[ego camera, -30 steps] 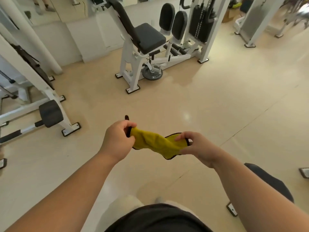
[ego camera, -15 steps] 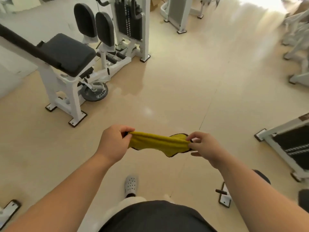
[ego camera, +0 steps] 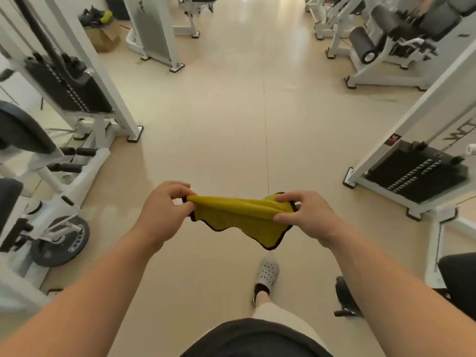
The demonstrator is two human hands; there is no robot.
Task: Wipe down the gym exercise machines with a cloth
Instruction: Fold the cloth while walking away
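A yellow cloth (ego camera: pixel 237 215) with a dark hem is stretched between both hands above the beige floor, its lower edge hanging loose. My left hand (ego camera: pixel 162 210) pinches its left end. My right hand (ego camera: pixel 306 215) pinches the bunched right end between thumb and fingers. A white machine with a black weight stack (ego camera: pixel 69 86) stands at the left, with a black seat pad (ego camera: pixel 20 132) and a weight plate (ego camera: pixel 61 240) nearer me. Another white weight-stack machine (ego camera: pixel 417 173) stands at the right.
An aisle of beige floor (ego camera: pixel 244 112) runs ahead between the machines. More white machines with black roller pads (ego camera: pixel 386 37) stand at the far right, and a panelled one (ego camera: pixel 154 29) at the far left beside a cardboard box (ego camera: pixel 103 34). My grey shoe (ego camera: pixel 268 274) is on the floor below the cloth.
The view has swung right, so the seat machine slid off to the left and the aisle now lies ahead. Both hands still hold the cloth, which now hangs more spread out.
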